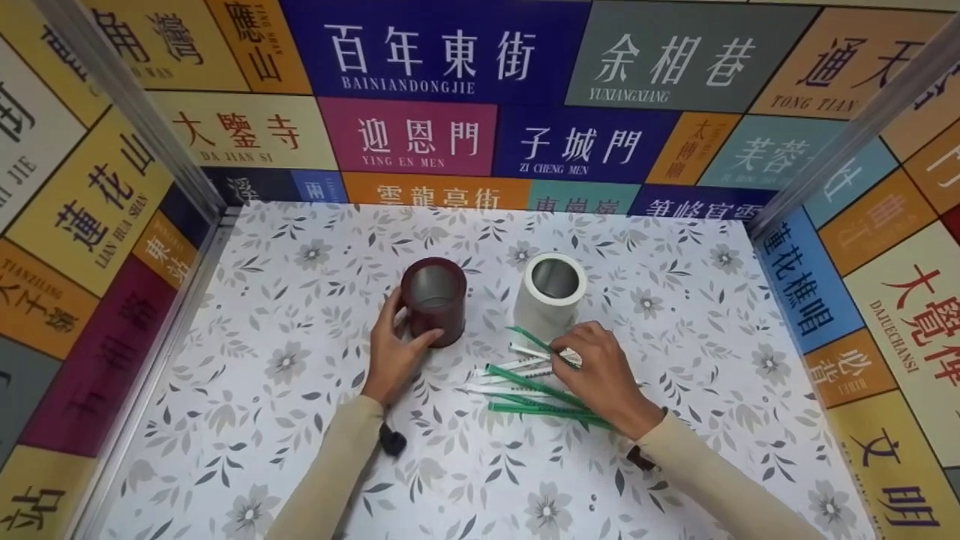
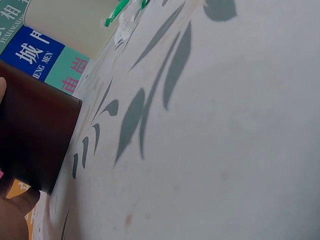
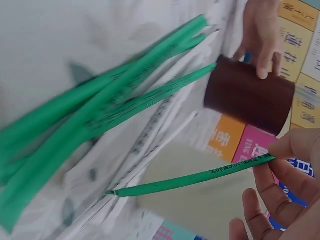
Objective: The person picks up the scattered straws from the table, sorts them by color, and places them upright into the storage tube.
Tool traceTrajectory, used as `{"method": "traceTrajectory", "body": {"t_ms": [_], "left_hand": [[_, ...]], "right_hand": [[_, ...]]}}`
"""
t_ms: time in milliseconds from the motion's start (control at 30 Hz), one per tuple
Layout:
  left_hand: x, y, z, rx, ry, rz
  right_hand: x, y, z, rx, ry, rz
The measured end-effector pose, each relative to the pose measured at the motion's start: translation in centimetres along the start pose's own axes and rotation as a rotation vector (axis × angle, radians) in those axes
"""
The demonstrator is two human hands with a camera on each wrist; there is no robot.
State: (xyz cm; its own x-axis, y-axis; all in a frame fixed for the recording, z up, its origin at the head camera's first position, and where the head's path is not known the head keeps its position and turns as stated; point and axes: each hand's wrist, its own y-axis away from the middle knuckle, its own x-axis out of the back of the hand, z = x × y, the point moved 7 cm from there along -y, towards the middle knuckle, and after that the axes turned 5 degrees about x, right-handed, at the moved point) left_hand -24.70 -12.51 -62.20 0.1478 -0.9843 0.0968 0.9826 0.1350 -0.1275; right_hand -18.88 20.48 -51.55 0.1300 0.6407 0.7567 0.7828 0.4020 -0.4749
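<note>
My left hand (image 1: 394, 356) holds a dark maroon cup (image 1: 451, 324) upright on the table, thumb on the near side and fingers round its left. In the left wrist view the cup (image 2: 37, 130) shows with fingertips at its edge. My right hand (image 1: 600, 373) pinches one green wrapped drinking straw (image 3: 195, 181) by its printed end between thumb and fingers. The straw's other end slants over the pile. Beneath that hand lie several green straws (image 1: 517, 408) and white-wrapped straws (image 1: 487, 388). Just behind the right hand stands a white cup (image 1: 536, 319), its mouth facing up.
A white tablecloth (image 1: 285, 427) with grey leaves and flowers covers the table. Colourful panels (image 1: 420, 52) with Chinese lettering wall it in at the back and both sides. Metal posts (image 1: 146, 97) stand at the back corners.
</note>
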Motion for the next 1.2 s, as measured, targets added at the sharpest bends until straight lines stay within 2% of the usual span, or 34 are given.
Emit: {"method": "traceTrajectory", "body": {"t_ms": [133,467,600,767,1033,1200], "left_hand": [[-0.1,0.0,0.0,-0.002,0.004,0.006],[-0.3,-0.1,0.2,-0.008,-0.033,0.006],[-0.2,0.0,0.1,-0.007,-0.015,0.010],[-0.3,0.0,-0.1,-0.008,-0.026,0.013],[-0.4,0.0,-0.4,-0.012,-0.018,0.003],[-0.2,0.0,-0.2,-0.034,-0.022,0.003]], "right_hand": [[-0.1,-1.1,-0.5,-0.041,-0.114,-0.004],[0.2,-4.3,-2.6,-0.029,-0.311,0.014],[0.4,-5.8,-3.1,-0.008,-0.352,0.024],[0.6,-7.7,-2.9,-0.028,-0.382,0.037],[1.1,-11.3,-2.7,-0.070,-0.389,0.100],[2.2,-14.0,-3.1,-0.076,-0.423,0.164]]}}
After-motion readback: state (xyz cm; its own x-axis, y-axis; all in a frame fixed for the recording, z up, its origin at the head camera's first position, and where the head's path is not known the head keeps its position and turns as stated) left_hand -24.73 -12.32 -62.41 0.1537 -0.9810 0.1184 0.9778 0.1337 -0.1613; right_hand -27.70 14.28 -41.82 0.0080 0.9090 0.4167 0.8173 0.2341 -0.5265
